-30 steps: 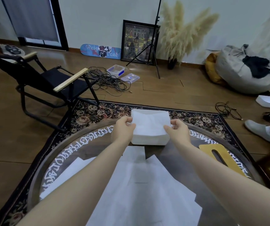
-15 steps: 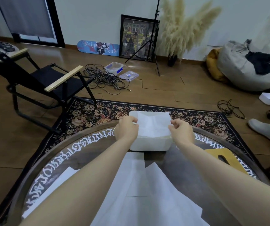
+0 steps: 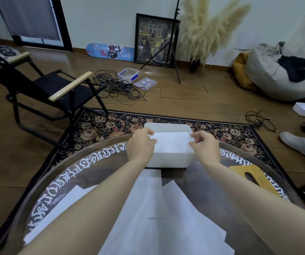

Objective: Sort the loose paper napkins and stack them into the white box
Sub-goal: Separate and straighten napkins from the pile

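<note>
Loose paper napkins (image 3: 159, 223) are fanned across the bottom of the frame on the round desk (image 3: 43, 183). Just past them at centre sits the white box (image 3: 168, 157), long axis running left-right. The left hand (image 3: 141, 144) and right hand (image 3: 206, 146) each pinch an end of the napkin (image 3: 170, 142) lying flat inside. Floral rug (image 3: 100, 126) beyond.

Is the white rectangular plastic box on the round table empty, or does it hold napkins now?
Not empty. The white rectangular plastic box stands open, and white paper napkins lie inside below its rim. How many cannot be told.
</note>
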